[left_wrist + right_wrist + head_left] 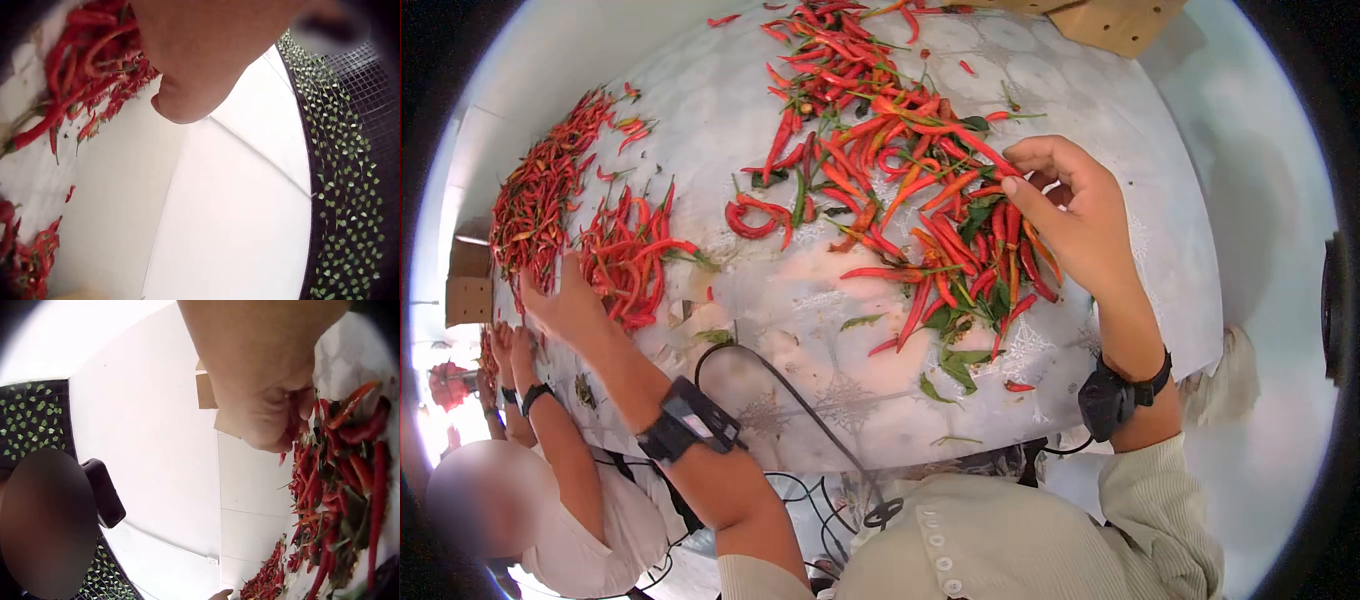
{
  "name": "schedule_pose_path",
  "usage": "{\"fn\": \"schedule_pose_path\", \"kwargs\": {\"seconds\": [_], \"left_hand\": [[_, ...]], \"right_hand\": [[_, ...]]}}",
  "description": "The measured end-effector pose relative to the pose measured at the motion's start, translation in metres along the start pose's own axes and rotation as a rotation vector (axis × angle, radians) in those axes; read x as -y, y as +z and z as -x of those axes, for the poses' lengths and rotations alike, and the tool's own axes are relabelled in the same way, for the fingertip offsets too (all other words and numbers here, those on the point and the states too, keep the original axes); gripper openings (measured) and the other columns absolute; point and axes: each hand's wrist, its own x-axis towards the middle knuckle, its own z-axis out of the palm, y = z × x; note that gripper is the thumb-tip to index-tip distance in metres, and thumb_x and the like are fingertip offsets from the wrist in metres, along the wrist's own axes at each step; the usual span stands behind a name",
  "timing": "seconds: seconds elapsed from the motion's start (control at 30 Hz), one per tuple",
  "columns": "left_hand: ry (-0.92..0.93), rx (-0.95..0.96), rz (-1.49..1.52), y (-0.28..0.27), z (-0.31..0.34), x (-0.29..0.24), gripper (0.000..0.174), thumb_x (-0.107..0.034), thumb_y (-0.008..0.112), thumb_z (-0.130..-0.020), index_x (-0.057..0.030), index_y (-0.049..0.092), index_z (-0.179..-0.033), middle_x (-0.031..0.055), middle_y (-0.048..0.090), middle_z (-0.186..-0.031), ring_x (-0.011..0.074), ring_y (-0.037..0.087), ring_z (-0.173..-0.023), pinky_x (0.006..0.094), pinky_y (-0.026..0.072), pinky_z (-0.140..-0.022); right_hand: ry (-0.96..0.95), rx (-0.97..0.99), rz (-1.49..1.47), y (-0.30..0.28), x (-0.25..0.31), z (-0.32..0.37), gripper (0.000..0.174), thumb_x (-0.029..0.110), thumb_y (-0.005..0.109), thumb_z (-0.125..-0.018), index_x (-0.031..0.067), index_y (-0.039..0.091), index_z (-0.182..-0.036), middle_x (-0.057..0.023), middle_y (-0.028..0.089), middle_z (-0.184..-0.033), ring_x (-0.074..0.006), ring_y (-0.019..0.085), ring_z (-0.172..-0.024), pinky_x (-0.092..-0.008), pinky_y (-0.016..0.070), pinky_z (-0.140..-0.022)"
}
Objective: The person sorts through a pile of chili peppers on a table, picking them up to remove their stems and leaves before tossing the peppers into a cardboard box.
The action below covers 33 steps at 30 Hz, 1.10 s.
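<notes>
In the head view, my right hand (1080, 210) is at the right side of a loose heap of red chili peppers (940, 190). Its thumb and forefinger pinch the end of a long red chili pepper (985, 150). The right wrist view shows that hand (269, 419) from behind, its fingertips partly hidden. My left hand (568, 305) is over at the left, between a smaller bunch of chilies (625, 260) and a big pile of chilies (545, 190). Thumb and fingers stand apart there, with no chili visible between them. The left wrist view hides its fingertips.
Green leaves (960, 365) and stems lie along the near side of the heap. A black cable (790, 390) crosses the table edge between my arms. Another person's arm (560, 440) reaches in at the left. Cardboard boxes (1115, 25) stand at the far edge.
</notes>
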Motion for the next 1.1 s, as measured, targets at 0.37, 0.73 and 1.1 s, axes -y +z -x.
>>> {"fn": "schedule_pose_path", "kwargs": {"seconds": [0.37, 0.73, 1.1], "left_hand": [[0.292, 1.425, 0.443, -0.004, 0.142, -0.157, 0.029, -0.004, 0.067, -0.07, -0.0048, 0.062, -0.099, 0.0083, 0.06, -0.086, 0.0181, 0.06, -0.076, 0.0291, 0.0479, -0.065], [0.297, 1.419, 0.265, 0.006, 0.145, -0.15, 0.019, -0.009, 0.068, -0.077, -0.0011, 0.06, -0.092, 0.0062, 0.06, -0.082, 0.0119, 0.055, -0.065, 0.0266, 0.0448, -0.058], [-0.242, 1.436, 0.689, 0.017, 0.143, -0.136, 0.027, -0.012, 0.053, -0.092, 0.0006, 0.052, -0.115, 0.003, 0.062, -0.089, 0.006, 0.054, -0.071, 0.0218, 0.0447, -0.063]], "right_hand": [[0.164, 0.056, -0.338, -0.016, -0.005, -0.008, 0.02, 0.015, 0.065, -0.084, 0.001, 0.062, -0.099, -0.0025, 0.063, -0.085, -0.008, 0.057, -0.075, -0.0228, 0.0454, -0.069], [0.264, 0.247, -0.609, -0.003, 0.004, -0.003, 0.026, 0.011, 0.06, -0.087, 0.002, 0.055, -0.111, -0.0052, 0.063, -0.094, -0.0119, 0.061, -0.085, -0.0242, 0.049, -0.07], [-0.178, 0.156, 0.11, 0.009, 0.008, 0.01, 0.028, 0.007, 0.065, -0.074, 0.0083, 0.061, -0.102, -0.0093, 0.062, -0.094, -0.028, 0.06, -0.084, -0.0323, 0.0488, -0.069]]}}
